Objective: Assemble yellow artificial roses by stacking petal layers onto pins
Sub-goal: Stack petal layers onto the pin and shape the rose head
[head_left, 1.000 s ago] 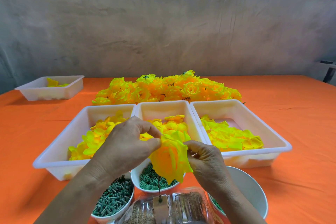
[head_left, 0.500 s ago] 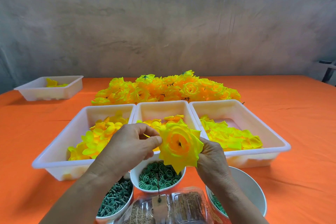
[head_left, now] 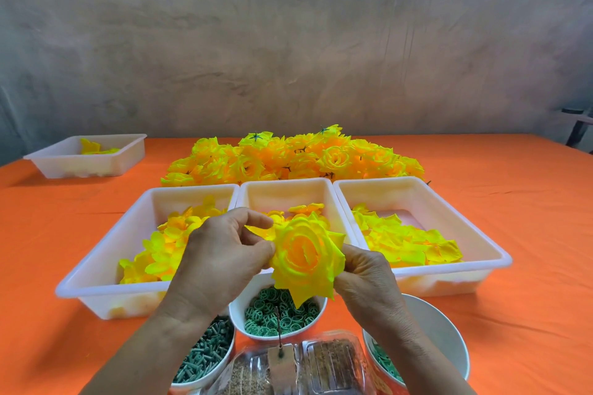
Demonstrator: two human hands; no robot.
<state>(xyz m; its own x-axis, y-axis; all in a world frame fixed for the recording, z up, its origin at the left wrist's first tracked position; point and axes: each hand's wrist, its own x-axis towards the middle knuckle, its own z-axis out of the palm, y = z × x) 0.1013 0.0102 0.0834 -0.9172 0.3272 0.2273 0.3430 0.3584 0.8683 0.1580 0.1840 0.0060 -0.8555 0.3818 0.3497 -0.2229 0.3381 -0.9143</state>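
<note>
A yellow rose (head_left: pixel 306 255) with an orange centre faces me, held up over the bowls. My left hand (head_left: pixel 221 261) pinches its left edge between thumb and fingers. My right hand (head_left: pixel 369 272) grips it from behind on the right; the pin is hidden behind the petals. Three white trays hold loose yellow petal layers: the left tray (head_left: pixel 96 279), the middle tray (head_left: pixel 282 189) and the right tray (head_left: pixel 481 247). A heap of finished roses (head_left: pixel 288 160) lies behind them.
Near me stand a bowl of green pins (head_left: pixel 202 359), a bowl of green rings (head_left: pixel 276 317), a white bowl (head_left: pixel 442 337) at the right and a clear plastic box (head_left: pixel 298 369). A fourth tray (head_left: pixel 86 154) sits at the far left on the orange cloth.
The rose has turned from edge-on and drooping to facing me, and has risen a little. Both hands have stayed on it and shifted slightly up and right.
</note>
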